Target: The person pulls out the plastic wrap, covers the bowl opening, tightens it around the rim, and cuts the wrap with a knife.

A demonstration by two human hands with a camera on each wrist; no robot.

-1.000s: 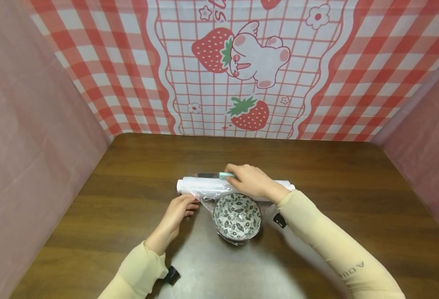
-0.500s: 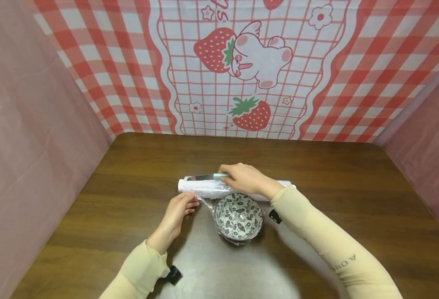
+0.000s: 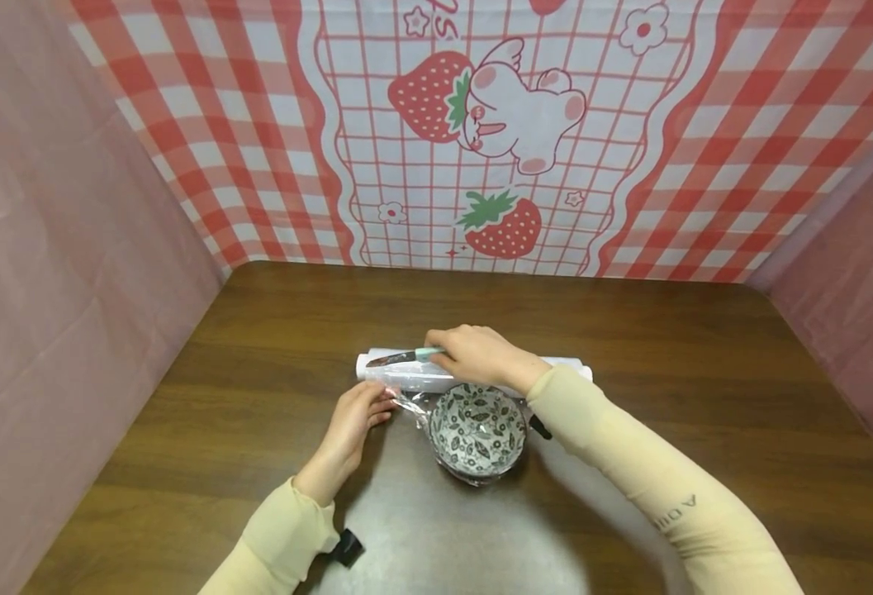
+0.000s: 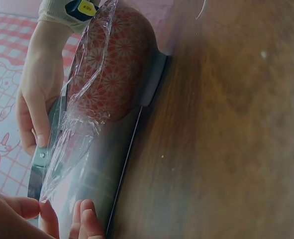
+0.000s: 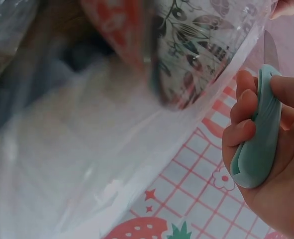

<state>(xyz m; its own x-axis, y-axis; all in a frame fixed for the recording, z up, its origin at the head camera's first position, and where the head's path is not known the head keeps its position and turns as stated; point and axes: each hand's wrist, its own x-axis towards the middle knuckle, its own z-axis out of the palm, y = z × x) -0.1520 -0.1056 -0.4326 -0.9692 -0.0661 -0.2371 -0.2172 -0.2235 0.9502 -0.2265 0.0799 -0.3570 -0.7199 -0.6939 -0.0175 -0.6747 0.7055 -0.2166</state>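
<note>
A bowl point(image 3: 476, 434) with a dark leaf pattern inside and a red outside stands on the table, clear cling film point(image 4: 69, 142) stretched over it. Behind it lies a white cling film roll point(image 3: 410, 377). At the roll's left end my left hand point(image 3: 352, 421) pinches a gathered edge of the film between thumb and finger. My right hand point(image 3: 479, 355), above the roll, grips the mint-green handle of a folding knife point(image 5: 261, 137). The knife's blade point(image 3: 391, 359) points left over the roll, near the film. In the head view, whether the blade touches the film is hard to tell.
The brown wooden table point(image 3: 206, 446) extends on both sides of the bowl. A strawberry-print checked cloth point(image 3: 495, 149) hangs behind it. Pink cloth walls point(image 3: 72, 248) stand at the left and right. Dark wrist-worn devices point(image 3: 348, 548) sit at both cuffs.
My right hand has shifted left along the roll with the knife, and the blade tip has swung down towards the pinched film. My left hand stays nearly in place, holding the film.
</note>
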